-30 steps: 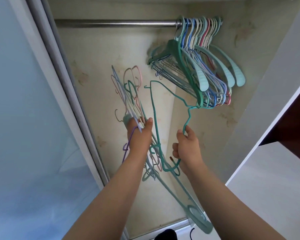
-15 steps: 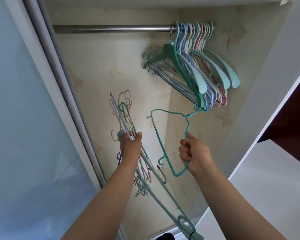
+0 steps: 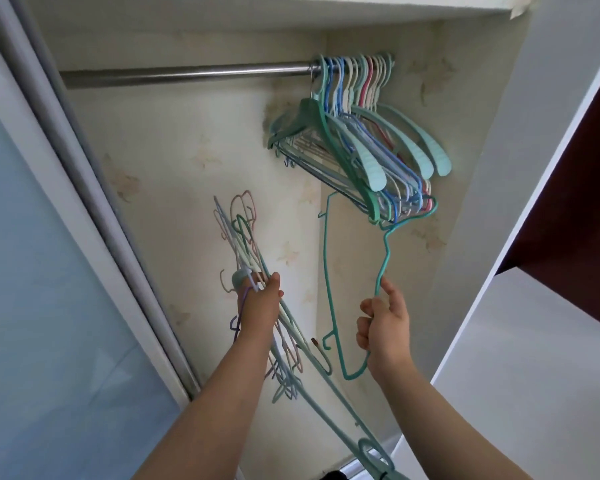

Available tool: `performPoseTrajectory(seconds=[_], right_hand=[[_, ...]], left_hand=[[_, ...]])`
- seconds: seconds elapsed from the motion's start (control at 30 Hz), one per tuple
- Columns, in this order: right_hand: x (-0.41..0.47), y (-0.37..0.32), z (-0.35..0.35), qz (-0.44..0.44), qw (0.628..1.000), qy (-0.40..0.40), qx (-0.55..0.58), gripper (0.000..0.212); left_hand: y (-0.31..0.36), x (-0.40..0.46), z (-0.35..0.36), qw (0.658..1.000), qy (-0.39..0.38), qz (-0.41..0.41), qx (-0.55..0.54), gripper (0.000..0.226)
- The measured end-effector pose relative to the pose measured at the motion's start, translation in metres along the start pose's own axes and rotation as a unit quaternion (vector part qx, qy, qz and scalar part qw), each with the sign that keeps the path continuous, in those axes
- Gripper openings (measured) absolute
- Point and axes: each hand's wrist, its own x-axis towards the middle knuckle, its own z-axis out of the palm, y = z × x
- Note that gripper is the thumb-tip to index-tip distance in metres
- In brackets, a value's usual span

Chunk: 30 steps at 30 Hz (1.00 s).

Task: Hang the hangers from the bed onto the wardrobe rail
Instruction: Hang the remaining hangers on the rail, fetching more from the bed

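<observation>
Head view, looking up into an open wardrobe. A metal wardrobe rail (image 3: 187,75) runs across the top of the recess, under a white top panel (image 3: 291,5). The back wall (image 3: 174,161) and right side wall (image 3: 465,133) are cream, with faint tan blotches. At the left stands a sliding door (image 3: 32,306) of pale blue frosted panel in a grey frame; at the right, a white partition edge (image 3: 534,202) with a dark brown panel (image 3: 586,168) beyond it.

A dense group of hung hangers (image 3: 357,140), teal, blue, white and pink, sits at the right end of the rail, hooks touching it.

The left hand (image 3: 258,306) grips a bundle of thin hangers (image 3: 243,237), fingers curled round the stems; the bundle slants from upper left down to the near right. The right hand (image 3: 383,327) holds a single teal hanger (image 3: 329,271) by one side of its frame, fingers curled round the wire and the thumb raised against it. Its upper end lies against the bottom of the hung group, well below the rail.
</observation>
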Motion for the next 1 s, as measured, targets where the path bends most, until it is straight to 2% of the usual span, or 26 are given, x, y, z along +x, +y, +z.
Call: performPoseTrajectory(seconds=[0.2,0.37,0.47,0.57,0.67,0.83,0.93,1.0], right_hand=[[0.0,0.01,-0.023,-0.062,0.997,0.022,-0.047,0.049],[-0.001,0.032,-0.041,-0.112,0.99,0.015,-0.089,0.046],[0.003,0.051,-0.057,-0.152,0.976,0.024,-0.152,0.045],[0.008,0.069,-0.075,-0.192,0.947,0.038,-0.256,0.043],[0.011,0.083,-0.093,-0.169,0.917,0.016,-0.361,0.039],[0.02,0.087,-0.102,-0.124,0.825,-0.042,-0.55,0.046],[0.024,0.066,-0.073,-0.16,0.786,-0.08,-0.592,0.05],[0.024,0.047,-0.046,-0.19,0.782,-0.09,-0.586,0.049]], left_hand=[[0.003,0.009,0.008,0.998,-0.01,0.008,0.064,0.05],[0.002,0.006,0.01,0.996,-0.016,0.012,0.084,0.049],[0.003,0.003,0.011,0.996,-0.02,0.013,0.09,0.049],[0.006,0.002,0.012,0.996,-0.018,0.01,0.091,0.049],[0.008,0.003,0.011,0.996,-0.015,0.011,0.084,0.049],[0.011,-0.002,0.009,0.996,-0.009,0.016,0.084,0.048],[0.012,-0.003,0.01,0.996,-0.011,0.017,0.083,0.046],[0.013,-0.004,0.01,0.997,-0.012,0.017,0.078,0.045]])
